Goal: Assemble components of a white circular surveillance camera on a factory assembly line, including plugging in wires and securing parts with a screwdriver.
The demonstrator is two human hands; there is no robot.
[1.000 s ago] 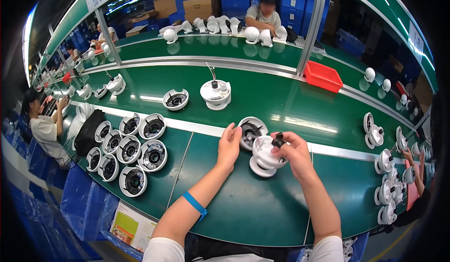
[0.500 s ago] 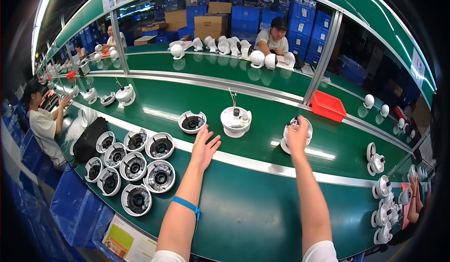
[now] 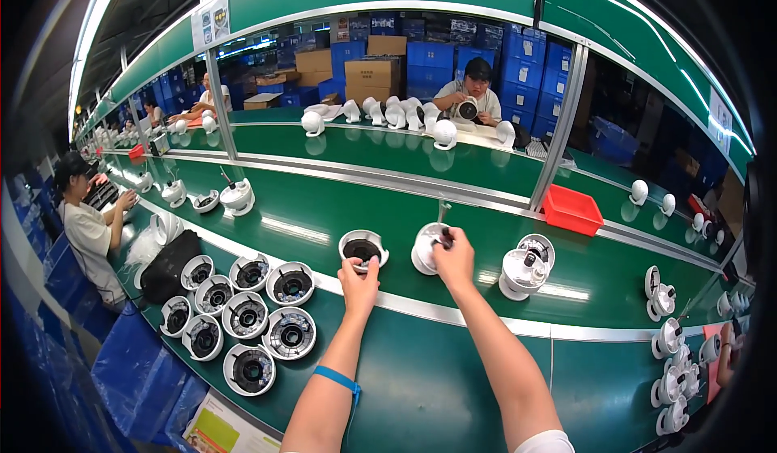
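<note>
My left hand (image 3: pixel 360 287) pinches the near rim of a round white camera cover (image 3: pixel 382 256) with a black ring inside, on the green belt. My right hand (image 3: pixel 455 257) is closed on the upper right part of a white camera base (image 3: pixel 423 252), at its black part. Thin wires stick up from that base, and the fingertips are partly hidden. To the right of this hand stands another white camera base (image 3: pixel 518 281), with an open cover (image 3: pixel 547 246) tilted up at its back.
Several white covers (image 3: pixel 289 333) with black insides lie on the ledge at left, beside a black bag (image 3: pixel 171 267). A red tray (image 3: pixel 572 210) sits by the metal post (image 3: pixel 560 129). More camera units (image 3: pixel 670 384) stand at far right. Co-workers sit across and at left.
My right hand has let go of the right-hand base and moved left onto the middle one. My left hand has closed on the cover. The co-worker across now holds up a white unit.
</note>
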